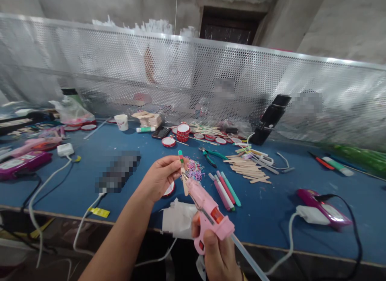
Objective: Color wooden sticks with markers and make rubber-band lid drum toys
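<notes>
Between the fingers and thumb of my left hand (164, 172) is a wooden craft stick (185, 185), its upper end coloured green and red. My right hand (215, 248) grips a pink glue gun (208, 208) from below. The gun's metal nozzle points up and left, at or very near the stick; whether it touches I cannot tell. A clear glue stick (249, 257) juts from the gun's back end. Behind the stick lies a heap of coloured shredded strands (194, 169). A round red-rimmed disc (169, 189) is partly hidden by my left hand.
Several markers (227, 188), green-handled pliers (209, 156) and loose craft sticks (245, 168) lie to the right. Red-rimmed discs (183, 132) are stacked behind. A phone (120, 170) and white cable are at left; a purple device (325, 208) with cords is at right. Perforated metal (169, 71) borders the table.
</notes>
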